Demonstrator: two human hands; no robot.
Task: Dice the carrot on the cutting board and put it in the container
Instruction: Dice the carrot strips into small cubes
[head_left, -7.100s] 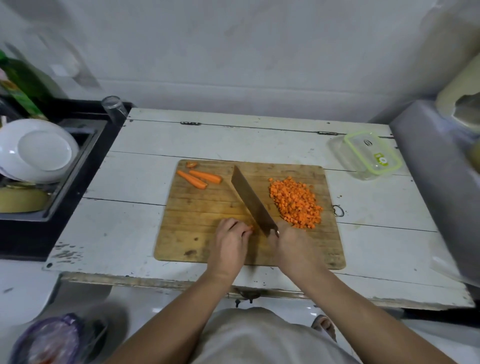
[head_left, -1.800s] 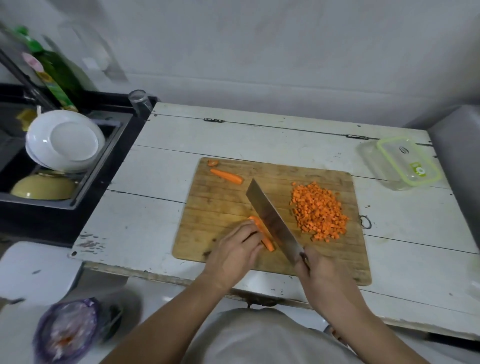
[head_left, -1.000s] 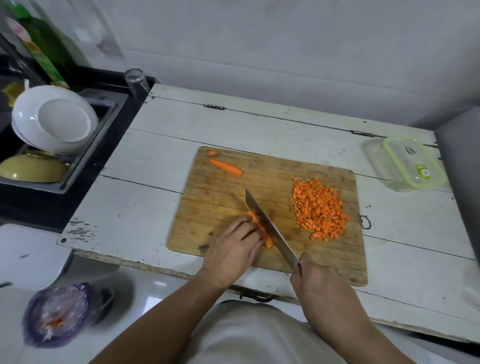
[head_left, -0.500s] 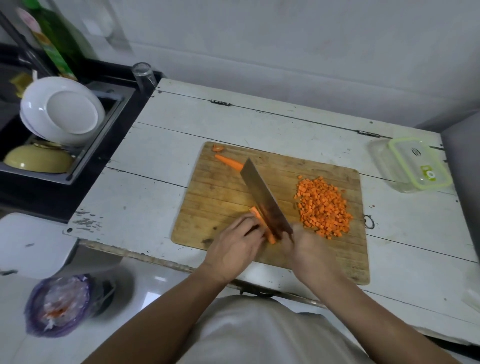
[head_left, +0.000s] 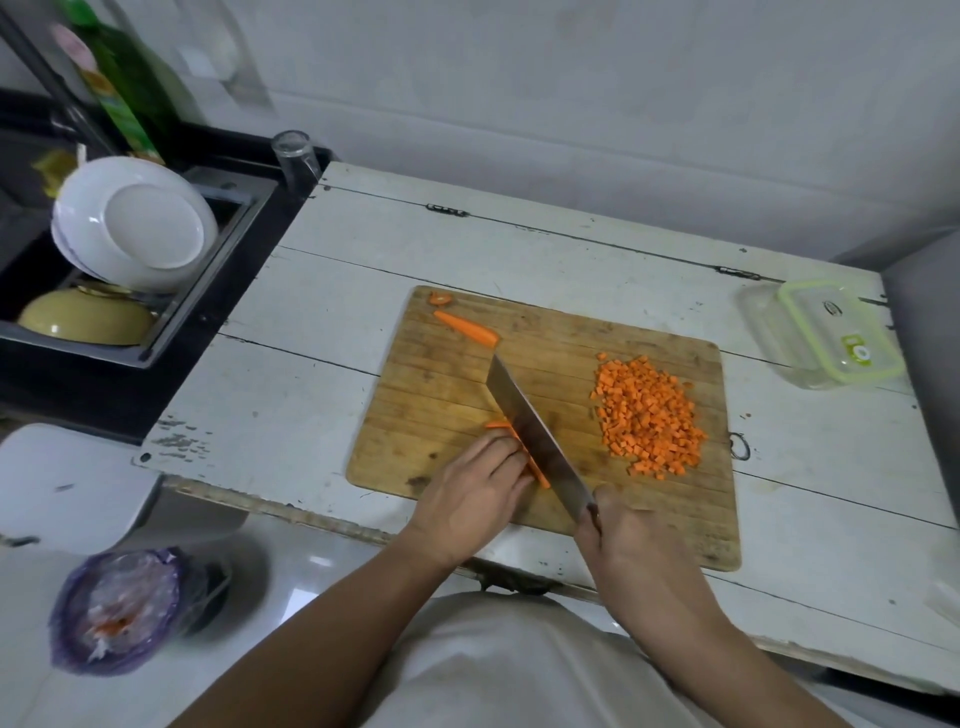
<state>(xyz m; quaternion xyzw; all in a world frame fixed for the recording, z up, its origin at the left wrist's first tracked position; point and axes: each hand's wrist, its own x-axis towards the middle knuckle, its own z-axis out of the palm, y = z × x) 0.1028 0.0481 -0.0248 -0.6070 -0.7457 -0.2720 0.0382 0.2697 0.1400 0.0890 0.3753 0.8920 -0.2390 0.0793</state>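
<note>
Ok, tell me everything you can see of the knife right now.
The broad rectangular steel cleaver lies diagonally across the wooden cutting board, its squared tip pointing up-left toward the uncut carrot wedge. The blade looks dull grey with a brownish sheen. The right hand grips the handle, which is hidden inside the fist. The blade's left side runs along the orange carrot strip that the left hand holds down. I cannot tell whether the edge touches the board.

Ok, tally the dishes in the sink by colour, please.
Round white ceramic plate: 1
Round yellow ceramic bowl: 1
Total: 2
</note>
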